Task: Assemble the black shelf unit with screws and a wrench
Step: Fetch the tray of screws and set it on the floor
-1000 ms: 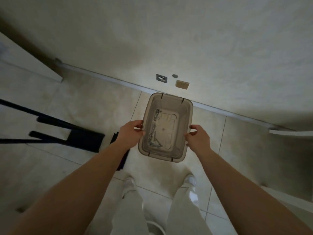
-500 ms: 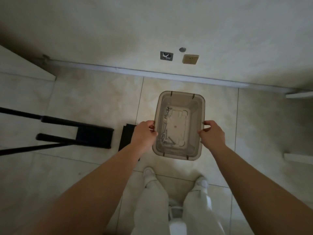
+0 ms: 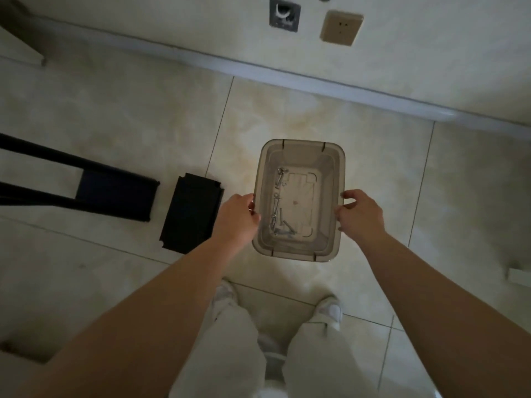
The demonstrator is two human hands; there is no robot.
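I hold a clear plastic bin (image 3: pixel 330 156) over the tiled floor, between both hands. My left hand (image 3: pixel 237 218) grips its left rim and my right hand (image 3: pixel 359 215) grips its right rim. Several silver screws (image 3: pixel 280 208) lie along the left side of the bin's bottom. A black shelf panel (image 3: pixel 191 214) lies flat on the floor just left of the bin. Further left lies the black shelf frame (image 3: pixel 115 193) with its long legs running out of view. No wrench shows.
A white baseboard (image 3: pixel 287 76) runs along the wall ahead, with a beige socket (image 3: pixel 341 27) and a grey wall plate (image 3: pixel 284 14) above it. My feet in white shoes (image 3: pixel 330 308) stand below the bin. A white edge (image 3: pixel 518 275) shows at right.
The bin has come lower and closer to the floor, held in both hands throughout. The view has tilted down toward the floor, and the black panel now shows fully.
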